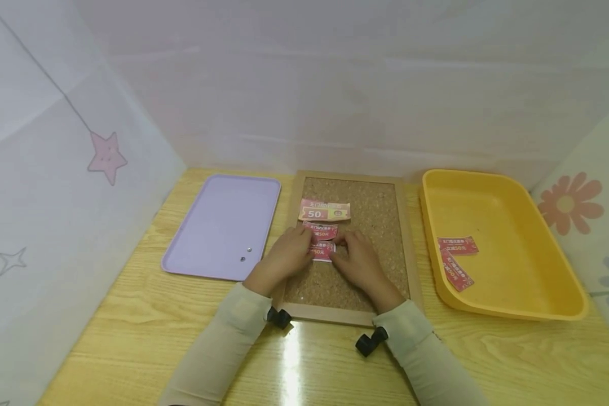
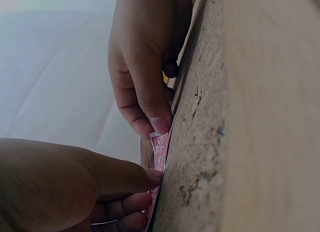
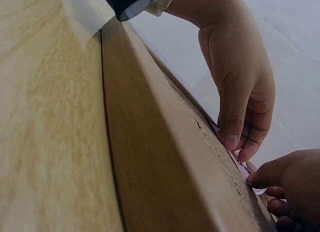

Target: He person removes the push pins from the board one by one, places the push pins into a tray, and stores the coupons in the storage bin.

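A wood-framed cork board (image 1: 375,197) lies on the table with several red coupons in a column. The top coupon (image 1: 325,211) shows a large 50, and a smaller coupon (image 1: 325,230) sits below it. At the lowest coupon (image 1: 323,251), my left hand (image 1: 289,254) pinches the left end, partly covering it. Opposite, my right hand (image 1: 360,262) pinches the right end between thumb and fingers. The left wrist view catches the coupon (image 2: 160,151) edge-on between both hands, close against the cork. In the right wrist view the fingertips partly hide the coupon strip (image 3: 242,168).
Left of the board lies a lilac tray (image 1: 223,220) bearing two small shiny round pieces (image 1: 249,250). A yellow bin (image 1: 507,225) stands at the right, with two red coupons (image 1: 457,245) inside by its left wall. White fabric walls (image 1: 309,101) surround the table.
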{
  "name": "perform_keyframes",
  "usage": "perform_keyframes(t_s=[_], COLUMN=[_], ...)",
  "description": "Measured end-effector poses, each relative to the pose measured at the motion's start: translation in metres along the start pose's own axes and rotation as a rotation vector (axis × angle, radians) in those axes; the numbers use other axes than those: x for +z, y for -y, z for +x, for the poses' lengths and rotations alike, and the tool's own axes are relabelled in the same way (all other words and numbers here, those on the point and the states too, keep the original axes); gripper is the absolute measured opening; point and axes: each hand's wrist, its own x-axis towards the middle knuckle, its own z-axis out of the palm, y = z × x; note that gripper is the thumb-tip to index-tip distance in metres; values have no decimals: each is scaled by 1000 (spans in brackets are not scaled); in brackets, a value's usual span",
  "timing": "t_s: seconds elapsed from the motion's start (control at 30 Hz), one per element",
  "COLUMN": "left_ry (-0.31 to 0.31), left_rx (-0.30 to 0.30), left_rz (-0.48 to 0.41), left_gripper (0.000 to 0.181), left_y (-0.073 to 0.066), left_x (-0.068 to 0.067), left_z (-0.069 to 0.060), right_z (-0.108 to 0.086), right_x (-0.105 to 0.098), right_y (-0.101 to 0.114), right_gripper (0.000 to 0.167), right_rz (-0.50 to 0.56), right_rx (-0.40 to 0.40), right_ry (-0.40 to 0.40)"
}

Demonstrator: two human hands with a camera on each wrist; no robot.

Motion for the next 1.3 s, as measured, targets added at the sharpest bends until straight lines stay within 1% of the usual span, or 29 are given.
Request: perform_keyframes(t_s=[0.13,0.3,0.7,1.0,1.13,1.3], left_ry=[1,6,0,-18,-24,-7], left_rx=[-10,-10,16,29,26,16], left_rz=[3,14,64,74,71,78], left_gripper=[27,27,26,26,26,26], left_y=[0,-2,-3,-5,-5,-4], left_x=[-1,-3,-1,-1,0,1], left_z=[0,-1,0,0,-1,-1], right_z=[1,1,-1,-2,-2,-1], right_x=[0,-1,-2,-3,-3,-1], right_y=[0,1,2,4,4,3], right_gripper=[32,31,32,31,31,33], right_rz=[-2,-3,1,2,1,-2], right_rx=[-1,6,4,21,26,15], right_ry=[4,13,0,7,7,3])
